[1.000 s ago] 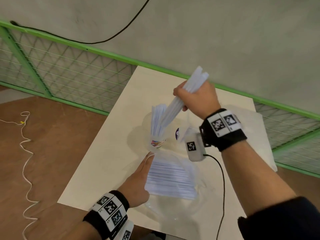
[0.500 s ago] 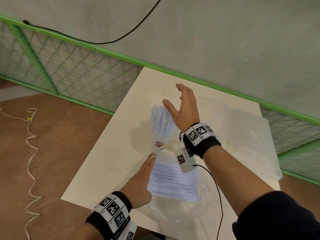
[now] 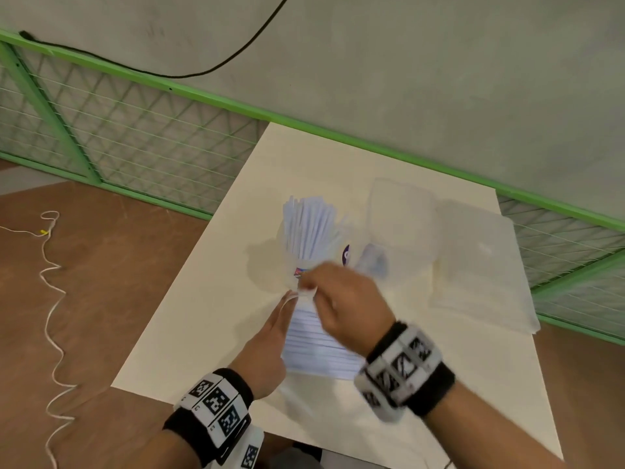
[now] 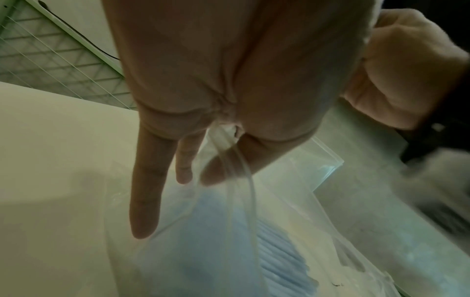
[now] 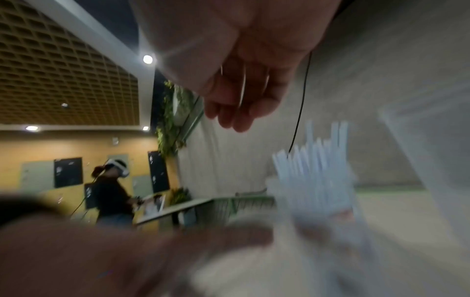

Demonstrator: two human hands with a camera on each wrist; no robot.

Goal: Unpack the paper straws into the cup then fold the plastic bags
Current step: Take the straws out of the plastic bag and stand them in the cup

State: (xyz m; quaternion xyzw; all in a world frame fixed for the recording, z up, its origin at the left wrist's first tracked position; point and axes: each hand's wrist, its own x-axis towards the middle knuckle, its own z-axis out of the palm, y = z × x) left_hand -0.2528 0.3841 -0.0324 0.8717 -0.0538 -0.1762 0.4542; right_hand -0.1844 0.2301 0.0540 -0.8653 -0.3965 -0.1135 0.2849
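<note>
On the floor at far left a white cord snakes along, and a green mesh fence runs behind the table.

The left hand lies at the left edge of a clear bag that rests flat on the near part of the table and holds white straws. The left wrist view shows this grip pinching the bag's gathered plastic between thumb and a finger, while the index and another finger point straight down toward the table.

Just beyond the bag stands the cup, upright and packed with white straws that rise well above its rim; from the right wrist they show as a blurred bundle.

The right hand is over the far end of the bag, just in front of the cup, and blurred by motion. Its fingers are curled and its fingertips meet something pale at the bag's top edge, close to the left fingertips. Whether this grip has actually caught the plastic or a straw I cannot tell; the right wrist view is too smeared to settle it.

To the right of the cup another clear bag lies flat and looks empty, and farther right lies a stack of flat plastic bags, reaching to the table's right edge.
</note>
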